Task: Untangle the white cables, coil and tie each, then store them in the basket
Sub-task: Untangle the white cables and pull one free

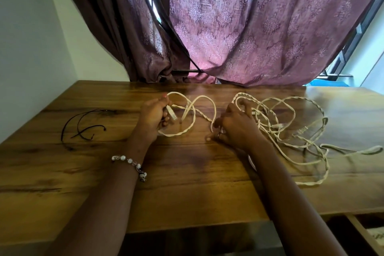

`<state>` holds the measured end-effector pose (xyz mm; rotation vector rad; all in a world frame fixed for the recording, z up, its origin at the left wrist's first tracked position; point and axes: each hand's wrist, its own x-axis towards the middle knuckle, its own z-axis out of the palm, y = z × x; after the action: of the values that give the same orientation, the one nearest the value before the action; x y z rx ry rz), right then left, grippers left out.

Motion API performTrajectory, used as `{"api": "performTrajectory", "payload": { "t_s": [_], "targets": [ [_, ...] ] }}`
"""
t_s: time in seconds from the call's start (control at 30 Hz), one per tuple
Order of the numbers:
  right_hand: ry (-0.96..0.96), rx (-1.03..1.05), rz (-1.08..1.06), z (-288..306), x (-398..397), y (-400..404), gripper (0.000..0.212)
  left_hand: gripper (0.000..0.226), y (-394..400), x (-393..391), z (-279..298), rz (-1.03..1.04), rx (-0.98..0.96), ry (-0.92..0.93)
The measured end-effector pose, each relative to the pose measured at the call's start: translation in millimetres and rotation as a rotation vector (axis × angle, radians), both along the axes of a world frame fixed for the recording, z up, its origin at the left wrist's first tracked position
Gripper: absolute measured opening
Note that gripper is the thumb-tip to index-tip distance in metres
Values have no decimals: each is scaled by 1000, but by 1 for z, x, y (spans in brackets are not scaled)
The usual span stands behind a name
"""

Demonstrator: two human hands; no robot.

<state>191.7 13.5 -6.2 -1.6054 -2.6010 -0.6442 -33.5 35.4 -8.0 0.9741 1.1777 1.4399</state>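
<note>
White braided cables point(291, 131), thin and twisted in pairs, lie in a loose tangle across the right half of the polished wooden surface point(187, 183), with a few loops trailing left between the two hands. Nearest the viewer, both bare forearms reach in from the lower edge; the left wrist carries a bracelet of pale and dark beads point(133, 165). The left hand point(152, 117) has its fingers curled round a cable end, a plug showing just beside them. The right hand point(234, 124) rests low at the edge of the main tangle, fingers bent into the strands and gripping them, it seems, though the exact strand held cannot be told. To the left, well apart from the cables, thin black cord ties point(83, 129) lie unused on the surface. Beyond the far edge hangs a patterned mauve curtain point(259, 27), with a strip of window frame point(349, 48) at right. Progress, as judged: untangling is at an early stage; no cable is yet coiled or tied, and no basket is in view.
</note>
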Motion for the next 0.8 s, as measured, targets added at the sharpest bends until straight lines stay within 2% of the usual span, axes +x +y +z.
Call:
{"api": "performTrajectory", "payload": {
  "t_s": [0.17,0.27,0.4,0.5,0.63,0.73,0.8],
  "targets": [
    [23,31,-75,-6,-8,0,40,24,3,-5,-7,100,8,118],
    [102,219,-62,-9,-7,5,35,22,6,-5,-13,167,45,242],
    [520,589,3,0,6,7,20,22,12,-7,-19,239,54,338],
    [860,664,50,7,12,4,16,26,16,-9,-22,276,48,350],
    [1218,741,101,7,25,10,24,25,22,-15,-29,342,17,419],
    [1294,688,129,2,32,16,25,32,21,-13,-28,362,56,552],
    [1245,628,173,0,27,17,24,57,17,-7,-26,355,154,636]
  ]
}}
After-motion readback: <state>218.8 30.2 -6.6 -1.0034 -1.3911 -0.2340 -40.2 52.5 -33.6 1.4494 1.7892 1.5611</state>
